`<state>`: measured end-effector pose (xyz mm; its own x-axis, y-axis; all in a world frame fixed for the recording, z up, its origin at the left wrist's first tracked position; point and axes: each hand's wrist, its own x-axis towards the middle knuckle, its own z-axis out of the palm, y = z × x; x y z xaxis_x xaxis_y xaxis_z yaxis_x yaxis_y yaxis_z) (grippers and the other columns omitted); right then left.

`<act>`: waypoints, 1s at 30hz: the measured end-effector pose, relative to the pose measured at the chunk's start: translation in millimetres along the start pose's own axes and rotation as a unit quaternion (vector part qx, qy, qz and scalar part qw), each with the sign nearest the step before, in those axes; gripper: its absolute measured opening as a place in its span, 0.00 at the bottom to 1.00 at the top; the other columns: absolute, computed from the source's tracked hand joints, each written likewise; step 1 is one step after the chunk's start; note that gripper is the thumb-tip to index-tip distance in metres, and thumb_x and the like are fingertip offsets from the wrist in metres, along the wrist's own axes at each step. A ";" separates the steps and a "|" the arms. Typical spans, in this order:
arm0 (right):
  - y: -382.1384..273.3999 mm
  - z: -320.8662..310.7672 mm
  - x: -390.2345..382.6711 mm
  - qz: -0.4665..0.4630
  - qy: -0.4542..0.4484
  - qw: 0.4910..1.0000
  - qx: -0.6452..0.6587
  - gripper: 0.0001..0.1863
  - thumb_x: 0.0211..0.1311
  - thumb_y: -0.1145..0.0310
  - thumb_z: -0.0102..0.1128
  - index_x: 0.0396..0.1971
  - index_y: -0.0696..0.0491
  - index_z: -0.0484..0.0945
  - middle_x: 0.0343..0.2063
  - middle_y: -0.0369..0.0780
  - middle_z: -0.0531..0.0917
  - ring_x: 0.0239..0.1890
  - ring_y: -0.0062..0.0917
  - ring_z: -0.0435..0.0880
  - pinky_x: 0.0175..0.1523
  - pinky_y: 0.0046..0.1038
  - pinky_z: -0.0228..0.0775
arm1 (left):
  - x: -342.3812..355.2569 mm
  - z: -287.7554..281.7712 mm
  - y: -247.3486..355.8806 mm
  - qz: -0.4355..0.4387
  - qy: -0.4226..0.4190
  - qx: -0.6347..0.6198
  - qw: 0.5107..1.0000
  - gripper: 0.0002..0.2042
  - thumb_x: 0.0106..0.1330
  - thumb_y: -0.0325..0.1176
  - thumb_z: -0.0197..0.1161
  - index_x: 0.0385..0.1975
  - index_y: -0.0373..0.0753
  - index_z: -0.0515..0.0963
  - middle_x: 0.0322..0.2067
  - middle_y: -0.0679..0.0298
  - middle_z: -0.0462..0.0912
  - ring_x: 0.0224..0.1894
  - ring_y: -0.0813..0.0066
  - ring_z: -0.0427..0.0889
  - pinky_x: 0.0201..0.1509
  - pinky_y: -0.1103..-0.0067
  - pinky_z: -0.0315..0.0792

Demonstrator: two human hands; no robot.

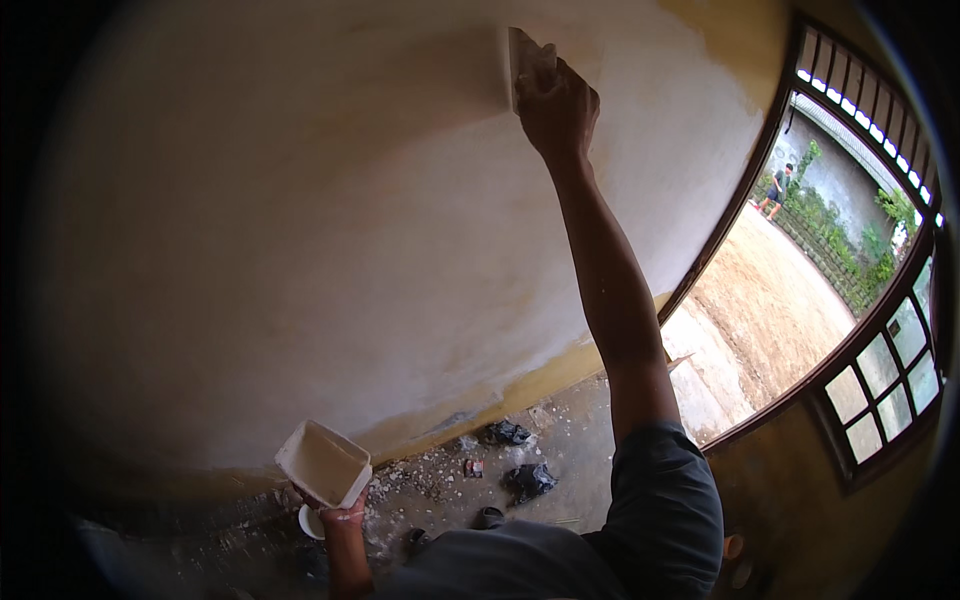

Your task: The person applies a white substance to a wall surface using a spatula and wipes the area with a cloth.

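Note:
High on the wall (300, 250), my right hand (562, 108) is closed round a putty knife (518, 65), its wide blade against the plaster. Whitish filler coats most of the wall, and yellowish paint shows at the upper right and along the bottom. Low on the left, my left hand (345, 512) holds up a white rectangular tub (352, 478) from beneath. Its open top is tilted toward the wall, and pale, smooth filler or a coated bottom shows inside; how full it is I cannot tell. Most fingers of that hand are hidden under the tub.
Black plastic bags (528, 482), a small red packet (473, 468) and white crumbs litter the floor (580, 440). A white round container (311, 522) is below the tub. Right of the wall, an open doorway (700, 265) shows a dirt yard and a person (777, 190) walking outside.

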<state>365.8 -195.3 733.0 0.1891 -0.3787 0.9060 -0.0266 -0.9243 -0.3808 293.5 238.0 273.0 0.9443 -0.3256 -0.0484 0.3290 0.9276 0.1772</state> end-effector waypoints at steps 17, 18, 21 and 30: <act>-77.6 51.1 -119.9 -0.377 -0.079 0.919 0.085 0.10 0.56 0.73 0.62 0.38 0.44 0.84 0.44 0.33 0.82 0.48 0.33 0.81 0.53 0.40 0.76 | -4.4 1.6 -0.5 -0.023 -0.027 -0.032 0.999 0.31 0.65 0.62 0.55 0.62 0.50 0.70 0.58 0.59 0.77 0.57 0.48 0.78 0.51 0.42 0.76; -64.6 34.2 -115.8 -0.339 -0.066 0.933 0.100 0.13 0.53 0.77 0.63 0.36 0.42 0.85 0.40 0.33 0.85 0.44 0.31 0.83 0.52 0.35 0.76 | -4.3 -1.1 1.9 -0.010 0.003 -0.024 1.000 0.32 0.64 0.62 0.57 0.63 0.49 0.70 0.57 0.59 0.77 0.56 0.49 0.79 0.50 0.42 0.77; -22.8 -11.2 -20.4 -0.354 0.126 0.923 0.088 0.04 0.57 0.72 0.61 0.31 0.48 0.84 0.27 0.38 0.86 0.34 0.33 0.85 0.42 0.36 0.77 | -7.6 -0.3 4.7 0.004 0.030 -0.003 1.000 0.32 0.64 0.61 0.57 0.63 0.49 0.69 0.57 0.59 0.77 0.56 0.49 0.79 0.50 0.43 0.77; 47.3 -81.3 200.0 -0.235 0.000 0.961 -0.149 0.11 0.49 0.75 0.52 0.32 0.50 0.82 0.31 0.48 0.85 0.38 0.44 0.85 0.42 0.42 0.76 | -7.6 24.9 -11.6 0.000 0.054 0.040 0.998 0.33 0.63 0.60 0.60 0.63 0.48 0.69 0.57 0.59 0.78 0.56 0.49 0.79 0.50 0.43 0.78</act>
<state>322.6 -318.6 911.3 0.2498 0.0836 0.9647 -0.2176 -0.9659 0.1400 282.2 225.2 295.8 0.9417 -0.2996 -0.1532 0.3306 0.9085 0.2555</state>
